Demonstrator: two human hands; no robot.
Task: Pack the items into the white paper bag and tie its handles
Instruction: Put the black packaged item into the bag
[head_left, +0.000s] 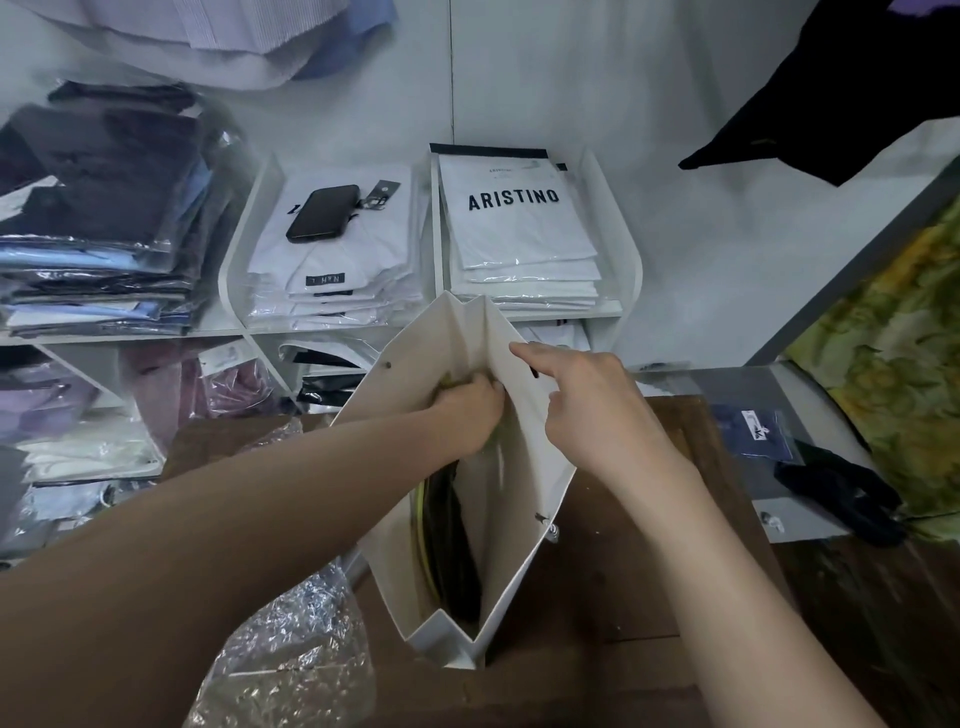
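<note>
Reaching down into the white paper bag (415, 348), the left hand (467, 415) is deep in the open top, at the bag's far end. Its fingers are curled tight, and a bit of yellow-green shows by the knuckles, so it seems to grip the top of the dark packet (452, 545) that is inside.

That packet stands on its edge in the bag. Its long side runs from the near end of the bag to the far end, close along the left wall. It lies right under the left hand, so the next push probably has to go straight down, not sideways.

The right hand (597, 410) sits on the rim of the bag's right wall. Its pointer finger (524, 353) is straight and rests along that wall, while the other fingers are curled. It is not clear whether they pinch the rim. This hand looks like it keeps the top wide open (a good helper job). It is outside the bag, so the left hand is much nearer to the packet.

The bag stands near the middle of the brown table (623, 571), well away from the right edge. Crinkly plastic wrap (291, 649) lies by the table's near left corner.

The handles are hard to see, and they do not look tied yet.
</note>
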